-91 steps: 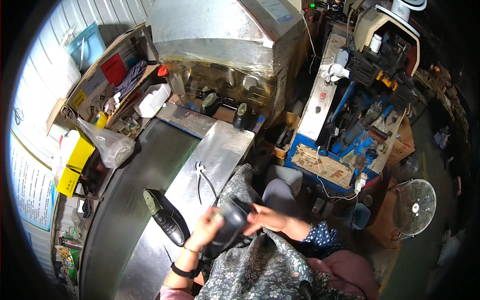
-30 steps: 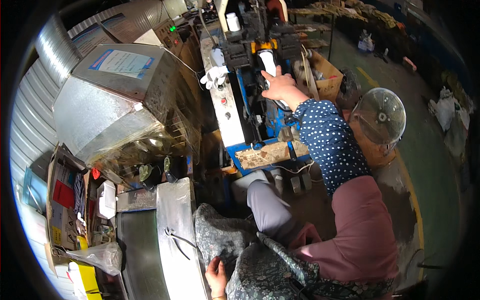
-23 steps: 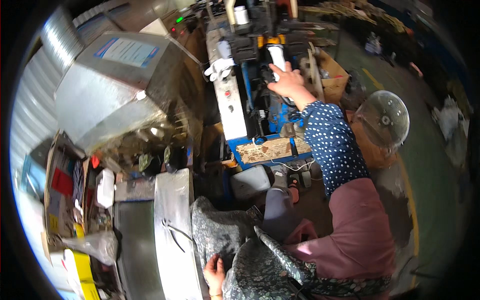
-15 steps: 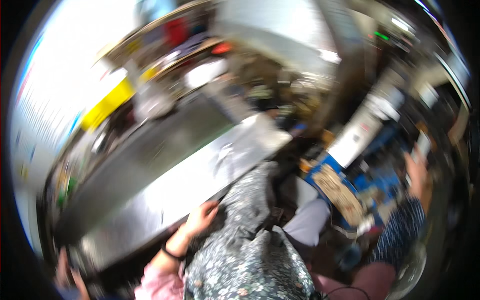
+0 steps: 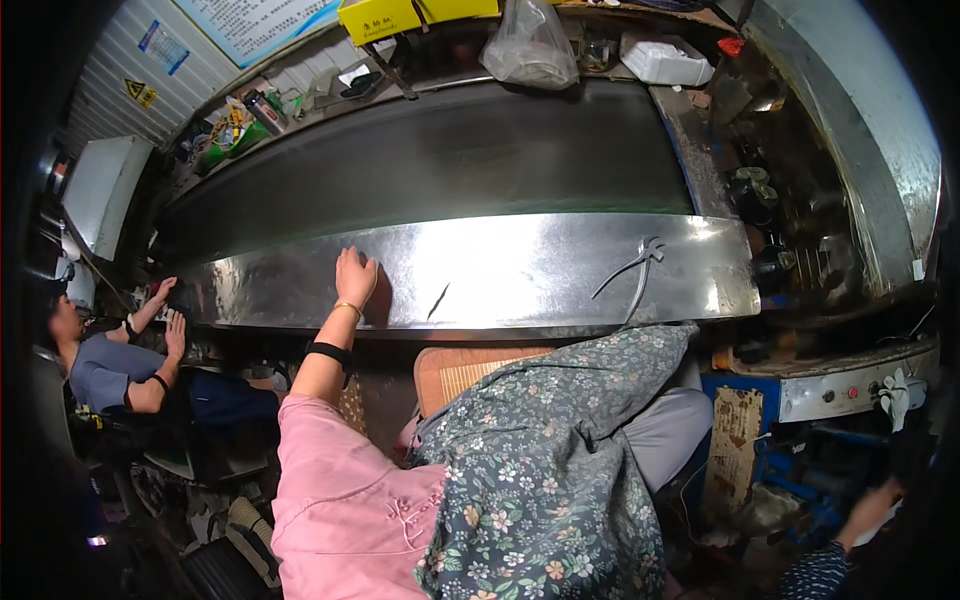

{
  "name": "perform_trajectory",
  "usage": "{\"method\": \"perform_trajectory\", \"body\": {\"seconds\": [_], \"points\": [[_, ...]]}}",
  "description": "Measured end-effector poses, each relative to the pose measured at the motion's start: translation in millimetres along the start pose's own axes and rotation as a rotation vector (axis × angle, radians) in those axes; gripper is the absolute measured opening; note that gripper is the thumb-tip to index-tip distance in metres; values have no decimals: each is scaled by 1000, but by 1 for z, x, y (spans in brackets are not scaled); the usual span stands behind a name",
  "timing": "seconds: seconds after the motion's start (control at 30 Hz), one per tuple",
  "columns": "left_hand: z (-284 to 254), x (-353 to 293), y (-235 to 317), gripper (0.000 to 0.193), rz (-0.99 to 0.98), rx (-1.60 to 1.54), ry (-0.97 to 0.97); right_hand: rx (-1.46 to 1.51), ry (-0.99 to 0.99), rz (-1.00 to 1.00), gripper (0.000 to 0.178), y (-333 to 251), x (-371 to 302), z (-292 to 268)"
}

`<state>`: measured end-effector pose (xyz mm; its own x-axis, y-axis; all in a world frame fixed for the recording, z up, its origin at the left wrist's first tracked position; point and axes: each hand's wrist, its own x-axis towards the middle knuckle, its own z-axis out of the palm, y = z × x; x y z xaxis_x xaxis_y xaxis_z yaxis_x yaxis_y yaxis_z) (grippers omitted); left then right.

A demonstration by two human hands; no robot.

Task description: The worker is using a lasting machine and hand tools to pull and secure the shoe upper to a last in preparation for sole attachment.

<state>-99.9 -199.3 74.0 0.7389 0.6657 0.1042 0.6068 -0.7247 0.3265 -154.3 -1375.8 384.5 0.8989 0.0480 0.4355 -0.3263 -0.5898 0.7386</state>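
Note:
My left hand [image 5: 357, 282] is over the shiny metal worktop [image 5: 480, 270], fingers bent and thumb a little apart, with nothing visible in it. A bracelet and a black band circle that arm. A thin dark sliver [image 5: 438, 302] lies on the metal to its right. Farther right rest pliers [image 5: 648, 252] with long grey handles spread apart. My right hand [image 5: 872, 512], below a dark patterned sleeve, is low at the far right, away from the worktop. Its fingers are closed around something pale, partly hidden and too unclear to name.
Behind the worktop runs a dark sunken belt-like surface [image 5: 450, 160]. Along the back stand a yellow box [image 5: 385, 18], a clear plastic bag [image 5: 530, 50] and a white foam box [image 5: 665, 60]. A person [image 5: 130, 365] sits at the left. A blue machine [image 5: 745, 390] stands at the right.
My view has swung round and steadied, bringing the worktop level and the pliers into clear sight. My left hand has come from the worktop's near edge onto its surface. My right hand shows lower down.

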Motion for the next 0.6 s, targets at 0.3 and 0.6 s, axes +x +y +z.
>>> {"method": "perform_trajectory", "body": {"seconds": [0.3, 0.6], "points": [[-39, -101, 66, 26, 340, -236, -72, 1192, -138, -77, 26, -538, -111, -250], [5, -105, 121, 13, 241, -642, -403, 1570, -327, 463, 22, -547, -82, -262]]}}
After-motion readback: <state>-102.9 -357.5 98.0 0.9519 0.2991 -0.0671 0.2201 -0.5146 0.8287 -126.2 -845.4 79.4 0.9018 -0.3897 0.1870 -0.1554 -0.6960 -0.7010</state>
